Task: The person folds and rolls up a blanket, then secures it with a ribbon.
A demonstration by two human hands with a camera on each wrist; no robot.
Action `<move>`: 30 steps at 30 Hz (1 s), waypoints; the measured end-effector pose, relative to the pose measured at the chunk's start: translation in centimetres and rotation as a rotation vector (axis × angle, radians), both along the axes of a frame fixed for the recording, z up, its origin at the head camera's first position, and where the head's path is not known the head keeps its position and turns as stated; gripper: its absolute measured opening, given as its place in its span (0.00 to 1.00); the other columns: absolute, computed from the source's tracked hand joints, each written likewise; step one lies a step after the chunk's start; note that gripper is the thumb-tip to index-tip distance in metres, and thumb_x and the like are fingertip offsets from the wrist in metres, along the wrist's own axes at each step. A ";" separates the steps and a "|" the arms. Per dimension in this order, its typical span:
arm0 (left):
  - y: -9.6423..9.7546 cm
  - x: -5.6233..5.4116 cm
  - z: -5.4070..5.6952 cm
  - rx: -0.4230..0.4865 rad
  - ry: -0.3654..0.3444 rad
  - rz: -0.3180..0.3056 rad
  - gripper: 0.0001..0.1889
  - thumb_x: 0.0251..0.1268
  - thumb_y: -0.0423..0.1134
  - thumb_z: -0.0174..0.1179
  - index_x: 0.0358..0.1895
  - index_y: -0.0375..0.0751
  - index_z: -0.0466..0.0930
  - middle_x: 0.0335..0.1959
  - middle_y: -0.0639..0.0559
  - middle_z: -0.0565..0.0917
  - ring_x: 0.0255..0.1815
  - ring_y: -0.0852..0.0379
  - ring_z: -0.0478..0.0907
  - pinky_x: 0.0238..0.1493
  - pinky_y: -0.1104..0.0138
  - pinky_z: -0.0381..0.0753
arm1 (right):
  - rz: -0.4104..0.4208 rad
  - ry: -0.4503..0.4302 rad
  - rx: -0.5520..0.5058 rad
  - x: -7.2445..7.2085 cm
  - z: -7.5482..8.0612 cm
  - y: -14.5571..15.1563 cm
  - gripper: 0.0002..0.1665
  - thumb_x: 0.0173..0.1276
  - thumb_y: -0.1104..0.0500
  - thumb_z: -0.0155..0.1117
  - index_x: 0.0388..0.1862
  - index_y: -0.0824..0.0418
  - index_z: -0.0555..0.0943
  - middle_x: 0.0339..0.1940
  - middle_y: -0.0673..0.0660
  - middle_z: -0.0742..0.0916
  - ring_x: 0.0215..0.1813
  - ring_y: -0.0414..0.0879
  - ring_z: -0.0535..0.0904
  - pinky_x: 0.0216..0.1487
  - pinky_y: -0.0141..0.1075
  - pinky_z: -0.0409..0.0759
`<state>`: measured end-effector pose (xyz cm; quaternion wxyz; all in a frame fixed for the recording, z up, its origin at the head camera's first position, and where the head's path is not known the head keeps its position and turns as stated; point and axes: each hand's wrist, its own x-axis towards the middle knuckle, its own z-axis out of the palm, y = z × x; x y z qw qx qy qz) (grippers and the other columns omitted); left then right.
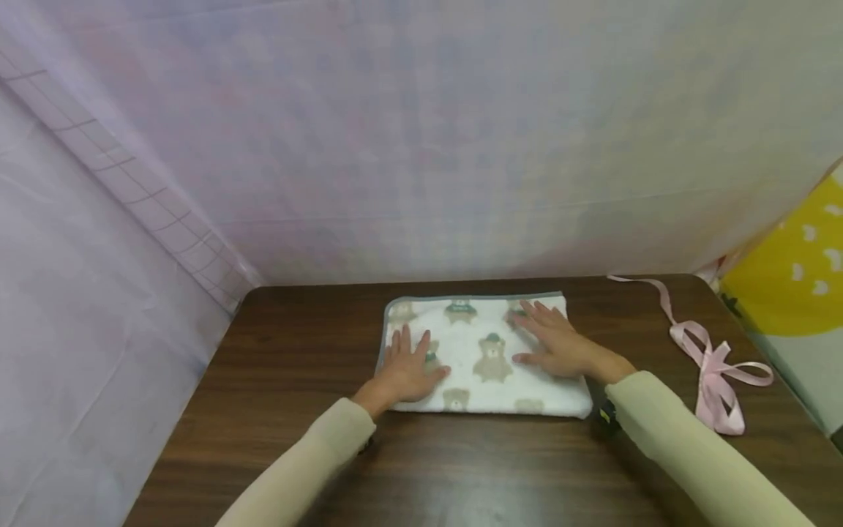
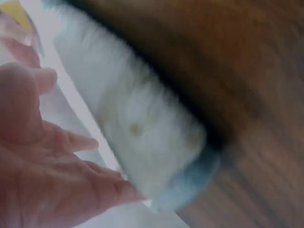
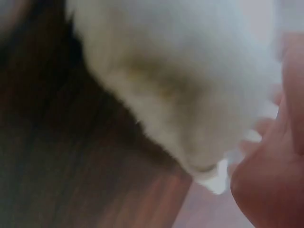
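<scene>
A white towel [image 1: 470, 366] printed with brown bears and edged in grey-blue lies folded into a rectangle on the dark wooden table. On its left part rests my left hand [image 1: 410, 369], fingers spread and straight. My right hand [image 1: 556, 342] lies on the right part, its fingers straight and pointing up and left. In the left wrist view, the towel's folded edge [image 2: 142, 123] shows blurred beside the left hand [image 2: 57, 166]. The right wrist view has the towel's fluffy edge [image 3: 175, 95] next to the right hand [image 3: 270, 175].
A pink ribbon tied in a bow [image 1: 714, 373] lies on the table's right side, its tail reaching the back edge. The brown table [image 1: 296, 351] meets a pale checked cloth [image 1: 421, 146] behind it. A white cloth hangs at left; a yellow patterned cloth [image 1: 800, 271] hangs at right.
</scene>
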<state>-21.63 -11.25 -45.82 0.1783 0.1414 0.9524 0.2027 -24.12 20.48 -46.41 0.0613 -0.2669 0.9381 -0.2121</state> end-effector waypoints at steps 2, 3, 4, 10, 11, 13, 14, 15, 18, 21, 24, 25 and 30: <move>0.5 0.4 -0.3 -0.034 -0.012 0.009 0.46 0.69 0.68 0.47 0.81 0.47 0.45 0.79 0.30 0.35 0.79 0.32 0.32 0.76 0.40 0.40 | 0.018 -0.033 0.020 -0.3 -0.3 0.1 0.51 0.66 0.37 0.64 0.78 0.62 0.58 0.79 0.72 0.51 0.78 0.73 0.42 0.73 0.68 0.36; 0.7 0.5 -0.5 -0.050 -0.019 0.012 0.47 0.68 0.70 0.47 0.81 0.48 0.45 0.79 0.30 0.33 0.79 0.32 0.31 0.75 0.39 0.40 | 0.019 -0.049 0.037 -0.4 -0.5 0.2 0.54 0.65 0.35 0.64 0.79 0.62 0.57 0.79 0.72 0.51 0.78 0.73 0.41 0.72 0.68 0.35; 0.8 0.6 -0.6 -0.066 -0.027 0.014 0.48 0.66 0.71 0.47 0.81 0.49 0.44 0.79 0.30 0.33 0.79 0.32 0.30 0.75 0.38 0.40 | 0.017 -0.063 0.058 -0.4 -0.6 0.3 0.56 0.64 0.33 0.64 0.79 0.62 0.56 0.79 0.73 0.50 0.78 0.74 0.40 0.72 0.69 0.35; 1.1 0.4 -0.8 -0.102 -0.084 0.023 0.55 0.58 0.77 0.51 0.81 0.54 0.38 0.79 0.33 0.28 0.79 0.34 0.25 0.74 0.37 0.37 | -0.002 -0.113 0.131 -0.4 -1.4 0.7 0.66 0.56 0.28 0.67 0.80 0.62 0.52 0.79 0.75 0.48 0.77 0.75 0.38 0.72 0.69 0.35; 1.1 0.3 -0.8 -0.107 -0.090 0.020 0.56 0.56 0.78 0.51 0.81 0.54 0.37 0.79 0.33 0.28 0.79 0.34 0.25 0.74 0.36 0.36 | -0.002 -0.110 0.136 -0.4 -1.5 0.7 0.66 0.55 0.28 0.67 0.80 0.62 0.52 0.79 0.75 0.48 0.77 0.75 0.38 0.72 0.69 0.35; 1.0 -0.1 -0.8 -0.128 -0.106 0.010 0.58 0.55 0.79 0.51 0.81 0.56 0.35 0.79 0.34 0.27 0.79 0.35 0.23 0.74 0.36 0.35 | -0.003 -0.109 0.141 -0.3 -1.6 0.6 0.66 0.55 0.27 0.66 0.80 0.62 0.52 0.79 0.75 0.48 0.77 0.75 0.37 0.72 0.69 0.35; 1.0 -0.3 -0.8 -0.140 -0.107 0.003 0.58 0.54 0.80 0.51 0.81 0.57 0.35 0.79 0.35 0.26 0.79 0.35 0.23 0.74 0.36 0.35 | -0.005 -0.108 0.149 -0.2 -1.6 0.5 0.66 0.56 0.26 0.66 0.80 0.62 0.52 0.79 0.75 0.48 0.77 0.75 0.37 0.72 0.69 0.35; 0.9 -0.5 -0.9 -0.149 -0.104 -0.007 0.58 0.54 0.80 0.50 0.81 0.57 0.34 0.79 0.35 0.26 0.79 0.36 0.23 0.74 0.36 0.35 | -0.008 -0.108 0.156 -0.1 -1.6 0.4 0.66 0.56 0.26 0.65 0.80 0.62 0.51 0.79 0.75 0.48 0.77 0.75 0.37 0.72 0.70 0.35; 0.7 -1.2 -1.1 -0.151 -0.087 -0.046 0.58 0.54 0.80 0.50 0.81 0.58 0.34 0.79 0.35 0.27 0.79 0.35 0.24 0.74 0.36 0.35 | -0.030 -0.118 0.178 0.4 -1.7 0.4 0.66 0.58 0.24 0.61 0.81 0.61 0.50 0.79 0.74 0.46 0.78 0.75 0.36 0.72 0.69 0.34; 0.3 -1.9 -1.4 -0.136 -0.072 -0.082 0.56 0.57 0.80 0.48 0.81 0.59 0.34 0.79 0.36 0.27 0.79 0.37 0.23 0.74 0.37 0.32 | -0.052 -0.119 0.171 1.3 -1.9 0.3 0.64 0.60 0.24 0.59 0.81 0.59 0.49 0.79 0.74 0.46 0.77 0.75 0.35 0.71 0.70 0.33; 0.0 -2.7 -1.8 -0.138 -0.057 -0.121 0.53 0.58 0.80 0.45 0.81 0.61 0.33 0.79 0.38 0.25 0.79 0.39 0.21 0.74 0.38 0.29 | -0.076 -0.136 0.176 2.5 -2.0 -0.1 0.63 0.61 0.24 0.57 0.81 0.59 0.48 0.79 0.75 0.44 0.76 0.77 0.34 0.70 0.71 0.32; -0.1 -2.9 -2.0 -0.149 -0.043 -0.138 0.53 0.59 0.80 0.43 0.81 0.61 0.33 0.79 0.38 0.25 0.79 0.39 0.22 0.74 0.38 0.29 | -0.085 -0.140 0.181 2.9 -1.9 -0.4 0.63 0.61 0.24 0.56 0.81 0.60 0.48 0.79 0.75 0.45 0.76 0.78 0.34 0.70 0.72 0.33; -0.5 -4.3 -2.5 -0.188 0.045 -0.232 0.49 0.62 0.78 0.40 0.81 0.62 0.34 0.80 0.40 0.28 0.80 0.41 0.25 0.75 0.40 0.29 | -0.162 -0.186 0.266 5.3 -0.5 -2.1 0.64 0.62 0.23 0.54 0.81 0.62 0.49 0.78 0.77 0.46 0.75 0.80 0.36 0.69 0.73 0.37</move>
